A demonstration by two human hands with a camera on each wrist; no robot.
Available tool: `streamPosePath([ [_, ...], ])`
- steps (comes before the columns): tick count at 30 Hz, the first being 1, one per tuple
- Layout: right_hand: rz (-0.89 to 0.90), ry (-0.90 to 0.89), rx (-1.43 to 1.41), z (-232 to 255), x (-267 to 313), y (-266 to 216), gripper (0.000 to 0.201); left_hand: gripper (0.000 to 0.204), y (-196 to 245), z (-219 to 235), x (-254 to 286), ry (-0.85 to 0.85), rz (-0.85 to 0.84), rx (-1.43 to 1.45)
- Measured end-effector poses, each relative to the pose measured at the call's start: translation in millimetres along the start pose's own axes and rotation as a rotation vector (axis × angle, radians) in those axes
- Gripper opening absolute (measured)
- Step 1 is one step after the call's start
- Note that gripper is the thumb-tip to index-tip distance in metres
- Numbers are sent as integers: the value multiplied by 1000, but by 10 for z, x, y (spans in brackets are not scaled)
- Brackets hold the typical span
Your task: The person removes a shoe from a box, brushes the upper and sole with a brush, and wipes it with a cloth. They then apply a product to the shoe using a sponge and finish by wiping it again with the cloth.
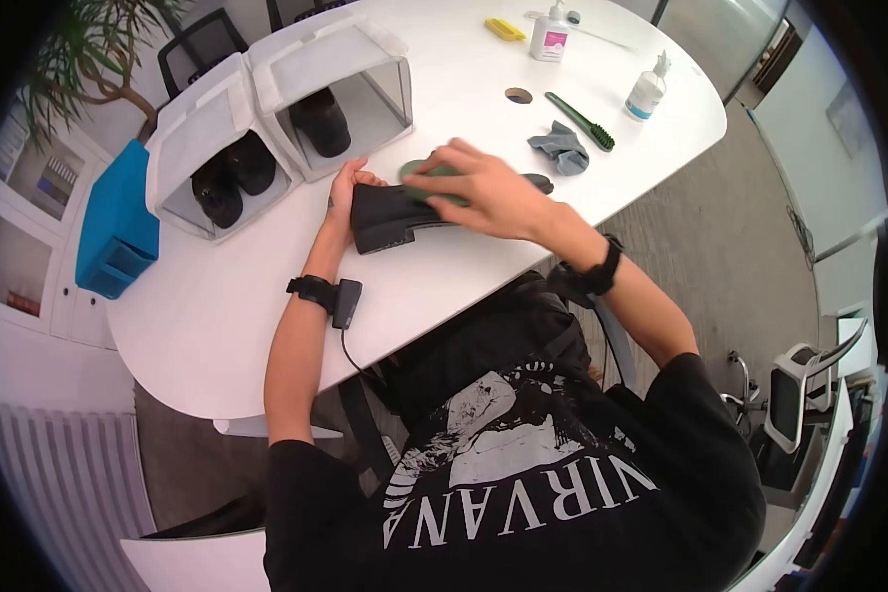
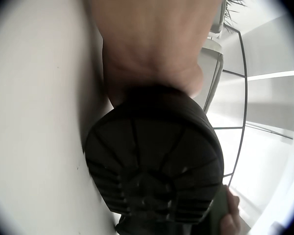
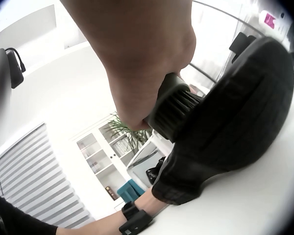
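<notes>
A black shoe (image 1: 377, 212) lies on its side near the table's front edge, its ridged heel (image 2: 154, 161) facing the left wrist camera. My left hand (image 1: 343, 189) grips it around the heel end, with most of the fingers hidden behind it. In my right hand (image 1: 491, 193) is a green-backed brush (image 1: 416, 176). Its dark bristles (image 3: 186, 103) press against the shoe's upper in the right wrist view. The right hand is slightly blurred in the head view and covers the middle of the shoe, while the toe (image 1: 540, 183) shows beyond it.
Two clear-fronted shoe boxes (image 1: 284, 163) holding black shoes stand at the left, beside a blue organizer (image 1: 118, 222). Farther right lie a grey cloth (image 1: 562, 148), a long green brush (image 1: 580, 120) and a yellow item (image 1: 504, 30). Two pump bottles (image 1: 550, 37) stand behind.
</notes>
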State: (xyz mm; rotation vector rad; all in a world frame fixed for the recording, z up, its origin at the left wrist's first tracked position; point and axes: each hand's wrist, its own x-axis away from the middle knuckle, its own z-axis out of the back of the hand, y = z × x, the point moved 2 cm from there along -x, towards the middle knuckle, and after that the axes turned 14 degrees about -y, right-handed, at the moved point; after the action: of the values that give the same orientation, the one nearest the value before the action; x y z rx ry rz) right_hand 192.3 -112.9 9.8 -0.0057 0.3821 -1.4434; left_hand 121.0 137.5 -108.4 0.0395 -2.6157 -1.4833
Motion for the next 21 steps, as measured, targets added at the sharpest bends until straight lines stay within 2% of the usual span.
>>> streamPosePath([
  [1,9,-10,28,-32,-94,-57,44,59,40,-82,41,86,15,-26],
  [5,7,-2,-5,37,82,10,44,60,-20,56,-15,-30,-17,18],
  [7,-95,15,-31,132,372,183,45,60,-74,127,-60,-134,-40,49],
  [9,-192,37,-88,229,635,421,43,60,-122,263,-140,-169,-38,89],
  [10,-323,48,-226,295,678,534,43,60,-138,303,-153,-184,-39,107],
  [11,-454,63,-366,352,701,647,44,61,-113,212,-102,-79,-11,59],
  [13,-616,238,-593,300,742,1075,50,64,-41,13,-9,127,45,-49],
  [14,-752,320,-903,323,694,1088,53,64,-31,8,7,98,36,-51],
  [15,-881,346,-1002,305,668,1210,48,65,-45,34,6,68,27,-56],
  [17,-816,156,-1488,23,714,1737,43,66,-71,143,-19,-29,10,-50],
  [18,-912,285,-1622,-151,704,1912,39,66,-54,91,4,17,18,-59],
  [19,-961,339,-1627,-269,691,2037,43,66,-43,38,18,63,26,-65],
  [21,-1011,197,-1341,-493,793,2368,46,66,-71,225,-60,-31,16,-47],
])
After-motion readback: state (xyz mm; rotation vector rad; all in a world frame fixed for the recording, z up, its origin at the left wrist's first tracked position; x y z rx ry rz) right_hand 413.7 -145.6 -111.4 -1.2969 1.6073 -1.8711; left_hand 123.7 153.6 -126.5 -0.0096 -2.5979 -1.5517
